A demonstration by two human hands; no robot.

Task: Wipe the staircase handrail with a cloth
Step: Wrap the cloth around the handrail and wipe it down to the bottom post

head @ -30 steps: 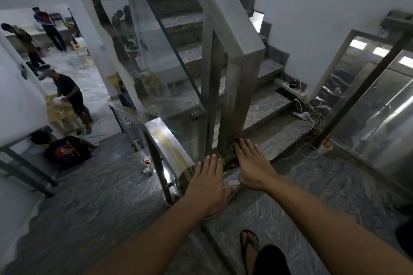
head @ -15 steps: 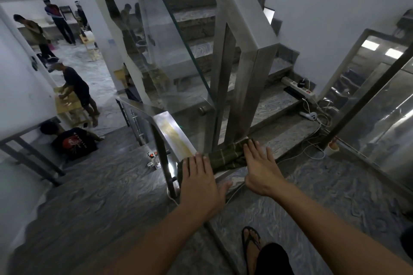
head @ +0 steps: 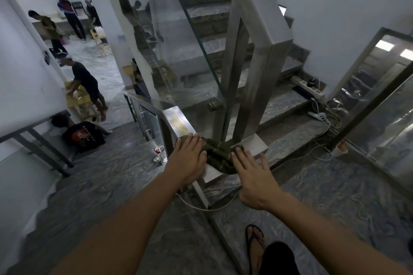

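Note:
A flat stainless steel handrail [head: 177,121] runs from the stairwell corner toward me. A dark green cloth [head: 218,154] lies bunched across its top. My left hand [head: 188,159] presses flat on the cloth's left end, fingers together. My right hand [head: 252,173] rests to the right with fingers spread. Only its fingertips touch the cloth's near edge, and the palm is off the cloth. Part of the cloth is hidden under my left palm.
A tall steel post [head: 263,78] and a glass panel [head: 192,35] rise just behind the cloth. White cables [head: 321,143], a power strip [head: 309,89] and a cup [head: 339,149] lie on the landing to the right. Several people are on the floor below [head: 85,82]. My sandalled foot [head: 256,243] stands on the grey stone floor.
Both hands slid back toward me along the rail, dragging the cloth, which is now bunched. My right hand has come mostly off the cloth and spread its fingers.

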